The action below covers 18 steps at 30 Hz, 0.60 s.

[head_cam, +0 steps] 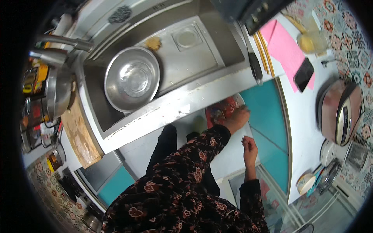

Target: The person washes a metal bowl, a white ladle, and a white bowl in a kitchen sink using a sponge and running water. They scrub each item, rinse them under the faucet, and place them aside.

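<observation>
My left hand reaches over a round container with a red lining, low beside the sink's front edge. Its fingers point down and are blurred, so whether they hold anything cannot be told. To the lower right, my right hand hangs in the air with loosely curled fingers and nothing visible in them. A steel bowl stands in the left part of the steel sink. Behind the bowl, a small yellowish-brown clump lies on the sink's bottom. Part of the lined container is hidden by my hand and sleeve.
Left of the sink lies a wooden board below the faucet. A black-handled knife and wooden chopsticks rest at the right. Beyond them are a pink cloth, a phone and a rice cooker. Teal cabinet doors stand below.
</observation>
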Each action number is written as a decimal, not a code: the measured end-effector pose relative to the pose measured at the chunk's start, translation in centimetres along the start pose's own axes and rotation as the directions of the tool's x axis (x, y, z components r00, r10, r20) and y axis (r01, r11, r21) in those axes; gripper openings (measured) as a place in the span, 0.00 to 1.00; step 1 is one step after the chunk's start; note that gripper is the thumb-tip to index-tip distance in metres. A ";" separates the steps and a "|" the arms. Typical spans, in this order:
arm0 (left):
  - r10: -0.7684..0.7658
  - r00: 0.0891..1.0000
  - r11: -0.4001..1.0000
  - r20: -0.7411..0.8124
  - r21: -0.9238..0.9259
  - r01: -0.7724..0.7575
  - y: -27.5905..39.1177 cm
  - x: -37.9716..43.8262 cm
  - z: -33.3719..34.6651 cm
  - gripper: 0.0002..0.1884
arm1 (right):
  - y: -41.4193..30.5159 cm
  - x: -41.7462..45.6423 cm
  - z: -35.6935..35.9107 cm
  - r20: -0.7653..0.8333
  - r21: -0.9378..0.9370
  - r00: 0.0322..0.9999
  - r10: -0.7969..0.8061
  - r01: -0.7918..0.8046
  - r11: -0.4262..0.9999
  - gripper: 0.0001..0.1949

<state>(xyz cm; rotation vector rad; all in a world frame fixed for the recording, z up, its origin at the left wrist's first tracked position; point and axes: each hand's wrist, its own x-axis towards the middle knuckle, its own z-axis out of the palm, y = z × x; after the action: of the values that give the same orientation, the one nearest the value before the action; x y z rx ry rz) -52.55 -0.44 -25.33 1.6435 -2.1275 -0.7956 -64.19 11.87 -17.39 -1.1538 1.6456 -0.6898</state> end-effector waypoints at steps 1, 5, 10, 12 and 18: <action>0.068 0.997 0.998 -0.047 -0.011 -0.069 0.2 0.6 -0.7 0.08 | -1.0 0.0 -0.1 0.003 0.022 0.999 0.044 -0.044 0.999 0.08; -0.031 0.997 0.842 -0.074 -0.539 -0.014 1.4 1.6 -5.7 0.04 | -5.3 0.6 -0.2 -0.021 -0.024 0.993 -0.113 0.113 0.993 0.05; -0.088 0.996 0.141 -0.003 -0.990 0.009 1.9 0.7 -18.0 0.04 | -12.8 2.2 1.5 -0.109 0.022 0.933 -0.342 0.346 0.938 0.05; -0.067 0.975 0.344 -0.212 -0.922 -0.177 -1.2 0.2 -23.3 0.04 | -16.5 3.5 2.8 -0.049 -0.242 0.874 -0.484 0.459 0.855 0.04; -0.503 0.859 0.292 -0.095 -0.954 0.066 -20.1 1.8 -32.5 0.08 | -24.6 12.5 10.8 0.299 -0.462 0.527 -0.795 0.809 0.363 0.10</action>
<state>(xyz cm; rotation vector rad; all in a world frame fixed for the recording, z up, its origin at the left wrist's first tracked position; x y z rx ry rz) -18.91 -12.98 -12.22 1.2908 -0.6793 -1.3272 -46.14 -8.29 -5.41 -2.4998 1.1676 -0.7837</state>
